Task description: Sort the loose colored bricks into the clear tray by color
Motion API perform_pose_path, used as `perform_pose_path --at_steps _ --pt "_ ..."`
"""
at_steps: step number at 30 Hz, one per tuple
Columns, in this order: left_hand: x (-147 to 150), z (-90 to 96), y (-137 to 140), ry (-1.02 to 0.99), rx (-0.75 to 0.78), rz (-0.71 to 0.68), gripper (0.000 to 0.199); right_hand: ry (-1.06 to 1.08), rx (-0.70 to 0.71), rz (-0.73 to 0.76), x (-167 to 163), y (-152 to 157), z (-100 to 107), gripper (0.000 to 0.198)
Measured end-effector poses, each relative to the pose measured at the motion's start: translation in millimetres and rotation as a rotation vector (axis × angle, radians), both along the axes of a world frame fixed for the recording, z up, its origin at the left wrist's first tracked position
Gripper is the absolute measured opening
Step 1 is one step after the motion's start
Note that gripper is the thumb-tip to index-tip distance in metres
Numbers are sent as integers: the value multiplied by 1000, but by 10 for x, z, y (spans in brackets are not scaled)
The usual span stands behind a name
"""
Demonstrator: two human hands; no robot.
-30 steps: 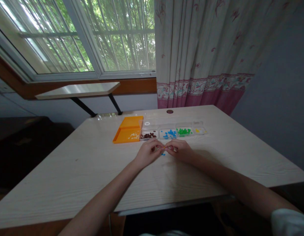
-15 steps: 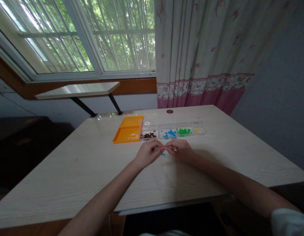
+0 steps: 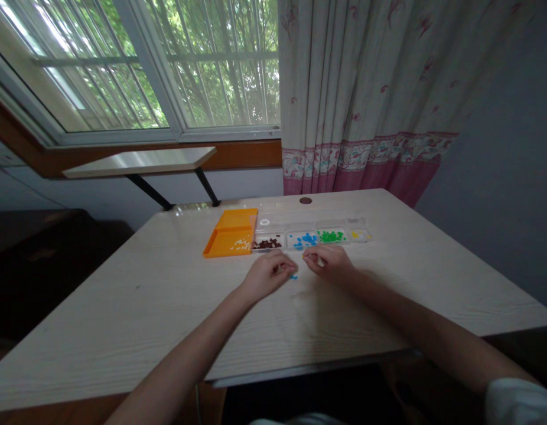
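Observation:
In the head view my right hand (image 3: 329, 261) pinches a small yellow piece (image 3: 304, 256) between thumb and fingertips, just above the table. My left hand (image 3: 270, 274) is closed to its left, fingertips pressed together; whatever they hold, if anything, is too small to make out. A few small blue pieces (image 3: 293, 277) lie right below my left fingertips. Beyond the hands stands a clear compartment box (image 3: 286, 247), lid open, with dark brown pieces (image 3: 268, 243), blue pieces (image 3: 305, 241), green pieces (image 3: 332, 236) and a few yellow pieces (image 3: 355, 235) in separate compartments.
An open orange case (image 3: 231, 221) with white pieces (image 3: 241, 243) adjoins the clear box on the left. They rest on a pale wooden table (image 3: 167, 307). A raised shelf (image 3: 143, 162) on black legs stands at the back left, near a window and a curtain (image 3: 326, 88).
My hands were touching at the fingertips around a tiny yellow or orange piece. Now my right hand has drawn away to the right and slightly up with the yellow piece; my left barely moved.

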State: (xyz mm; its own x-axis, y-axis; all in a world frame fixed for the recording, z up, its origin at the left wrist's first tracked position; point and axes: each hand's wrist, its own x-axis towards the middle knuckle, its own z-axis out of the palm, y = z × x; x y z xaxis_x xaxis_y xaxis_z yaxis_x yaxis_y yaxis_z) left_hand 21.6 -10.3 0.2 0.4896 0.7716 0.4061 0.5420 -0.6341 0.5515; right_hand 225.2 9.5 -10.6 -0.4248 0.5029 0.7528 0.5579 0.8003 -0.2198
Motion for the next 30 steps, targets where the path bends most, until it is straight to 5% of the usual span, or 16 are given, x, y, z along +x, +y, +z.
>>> perform_pose_path --at_steps 9,17,24,30 --pt "3 -36 -27 296 -54 -75 22 13 278 -159 270 103 240 10" --pt "-4 -34 -29 355 -21 -110 20 10 332 -153 300 133 239 10" --pt "-2 -71 -19 288 -8 -129 19 -76 139 -185 298 109 264 19" --pt "-7 -75 -21 269 -20 -132 17 -255 -234 -411 737 324 424 20"
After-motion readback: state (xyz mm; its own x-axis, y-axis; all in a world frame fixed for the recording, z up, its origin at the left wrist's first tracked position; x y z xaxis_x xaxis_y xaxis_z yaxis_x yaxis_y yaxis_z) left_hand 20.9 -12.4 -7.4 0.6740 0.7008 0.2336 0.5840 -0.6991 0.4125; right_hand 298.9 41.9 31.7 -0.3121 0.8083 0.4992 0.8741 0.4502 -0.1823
